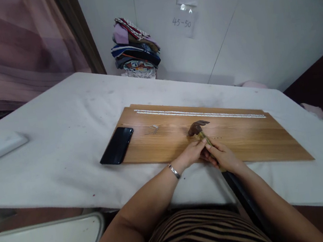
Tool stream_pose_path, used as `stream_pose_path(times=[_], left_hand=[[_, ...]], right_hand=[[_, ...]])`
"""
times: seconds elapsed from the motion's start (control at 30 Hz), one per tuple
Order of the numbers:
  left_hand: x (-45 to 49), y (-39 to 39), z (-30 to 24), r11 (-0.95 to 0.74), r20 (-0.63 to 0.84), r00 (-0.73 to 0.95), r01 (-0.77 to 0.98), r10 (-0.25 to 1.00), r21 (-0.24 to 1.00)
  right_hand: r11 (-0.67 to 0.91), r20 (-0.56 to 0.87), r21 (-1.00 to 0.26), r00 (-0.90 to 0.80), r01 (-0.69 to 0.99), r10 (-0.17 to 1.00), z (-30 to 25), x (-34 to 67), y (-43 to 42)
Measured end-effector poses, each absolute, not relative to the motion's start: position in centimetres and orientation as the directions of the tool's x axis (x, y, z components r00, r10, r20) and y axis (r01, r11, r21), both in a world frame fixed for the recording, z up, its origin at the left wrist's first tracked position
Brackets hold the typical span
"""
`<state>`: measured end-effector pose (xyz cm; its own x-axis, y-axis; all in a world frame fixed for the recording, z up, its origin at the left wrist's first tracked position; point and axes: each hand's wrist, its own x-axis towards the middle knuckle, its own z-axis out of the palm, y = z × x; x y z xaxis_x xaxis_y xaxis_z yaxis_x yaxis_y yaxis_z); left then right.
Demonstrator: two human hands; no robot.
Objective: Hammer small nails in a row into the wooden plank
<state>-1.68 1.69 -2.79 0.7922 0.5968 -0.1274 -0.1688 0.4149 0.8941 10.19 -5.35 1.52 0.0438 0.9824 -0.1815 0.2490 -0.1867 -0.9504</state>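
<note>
- The right hand (pixel 224 157) is closed around the handle of a hammer (pixel 198 128), gripping it close behind the head.
- The left hand (pixel 194 152) lies against the right, its fingertips drawn together at the handle. I cannot tell whether they pinch the handle or only rest on it.
- A bracelet (pixel 174 171) sits on the left wrist.
- The hammer's head is low over a board (pixel 241 142), near its middle. The handle runs from the head back toward the person, and I cannot tell if the head touches the wood.
- The board lies flat on a table (pixel 64 149), long side left to right.
- A few small dark dots (pixel 217 137) show on the wood just right of the hammer, too small to make out.
- A little heap of nails (pixel 152 129) lies on the left part of the board, well apart from the hands.
- A phone (pixel 117 145) lies face up at the board's left end, partly on the wood and partly on the table.
- A pale strip (pixel 199 113) runs along the board's far edge.
- A pile of folded cloth (pixel 135 49) stands against the far wall, at the table's far edge.
- Two notes (pixel 184 11) hang on the wall to its right.
</note>
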Motion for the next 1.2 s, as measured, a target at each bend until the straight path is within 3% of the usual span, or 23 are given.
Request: stream_pose_path(times=[1.2], left_hand=[[-1.96,1.61,-1.96,0.466,-0.151,0.811,-0.163,0.565,0.869]], right_hand=[[-0.162,-0.158,-0.949,0.036,0.271,0.987,1.12,10.38,-5.33]])
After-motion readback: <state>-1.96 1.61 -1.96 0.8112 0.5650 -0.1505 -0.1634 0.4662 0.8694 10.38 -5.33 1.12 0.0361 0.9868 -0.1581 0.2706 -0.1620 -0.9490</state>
